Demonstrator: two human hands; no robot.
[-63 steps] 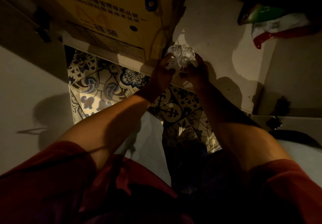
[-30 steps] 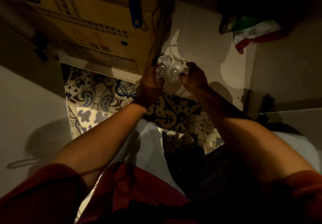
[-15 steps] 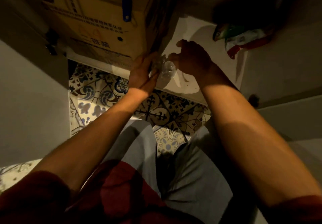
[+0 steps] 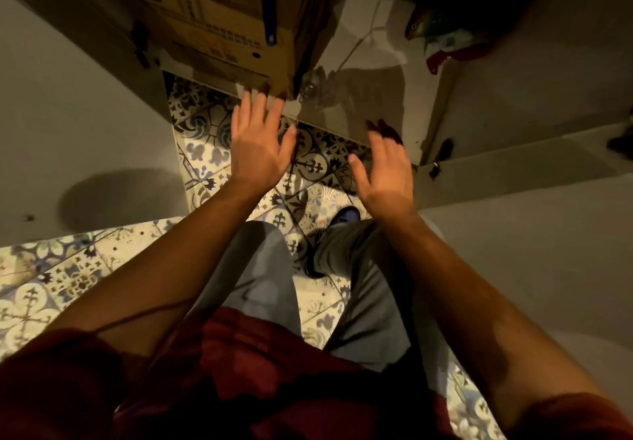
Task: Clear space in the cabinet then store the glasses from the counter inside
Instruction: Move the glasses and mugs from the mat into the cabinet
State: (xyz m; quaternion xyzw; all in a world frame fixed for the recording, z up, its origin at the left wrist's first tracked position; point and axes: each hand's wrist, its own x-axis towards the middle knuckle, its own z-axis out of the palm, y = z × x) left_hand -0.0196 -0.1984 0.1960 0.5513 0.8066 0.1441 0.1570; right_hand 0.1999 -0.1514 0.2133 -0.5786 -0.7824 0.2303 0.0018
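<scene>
Left hand (image 4: 262,141): fingers straight and spread, holding nothing — fingertips near the front edge of the cabinet shelf, just below the cardboard box.
Right hand (image 4: 385,169): fingers loosely extended, palm turned inward, holding nothing; it hangs over the tiled floor just before the shelf edge.
Glasses (image 4: 313,85): clear, dim, hard to count; they stand on the cabinet shelf (image 4: 373,73) close to its front edge, just right of the box corner, apart from both hands.
Cardboard box (image 4: 222,35): brown, printed text on its face, sits on the shelf's left part; a blue handle (image 4: 269,11) hangs over its front.
Packet (image 4: 442,40): green, white and red — lies at the shelf's far right.
Floor (image 4: 205,131): patterned blue-and-cream tiles.
Clothing: red sleeves, grey trousers.
</scene>
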